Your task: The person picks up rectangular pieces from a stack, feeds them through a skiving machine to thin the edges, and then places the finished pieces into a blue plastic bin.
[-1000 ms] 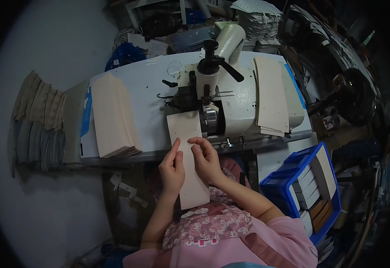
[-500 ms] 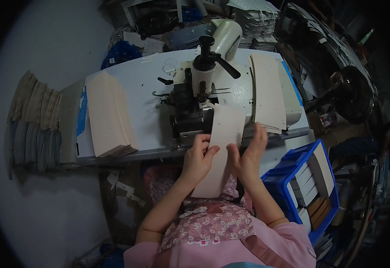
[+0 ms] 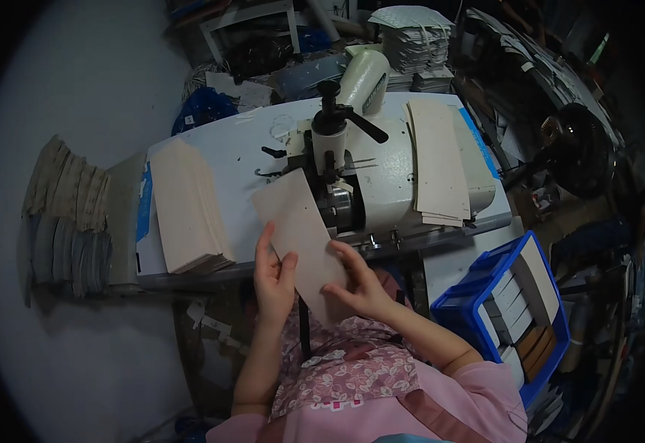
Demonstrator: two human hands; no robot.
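A long pale beige panel (image 3: 304, 240), flat like leather or card, lies tilted between my hands. Its far end rests near the black parts of a white bench machine (image 3: 330, 136) that looks like a skiving machine. My left hand (image 3: 274, 280) grips the panel's left edge, thumb on top. On the opposite edge, my right hand (image 3: 361, 284) holds it with thumb and fingers. Left of the machine stands a thick stack of similar panels (image 3: 186, 207). More beige panels (image 3: 441, 162) lie on the machine's right side.
Under the machine is a white table (image 3: 245, 166). A blue crate (image 3: 459, 295) with white and brown pieces stands low at right. A black fan (image 3: 577, 151) is beyond it. Grey and brown bundles (image 3: 67, 214) are stacked at the left wall.
Both hands have moved left with the panel. Its far end has swung left, away from the machine's front, and my right hand has closed onto its edge.
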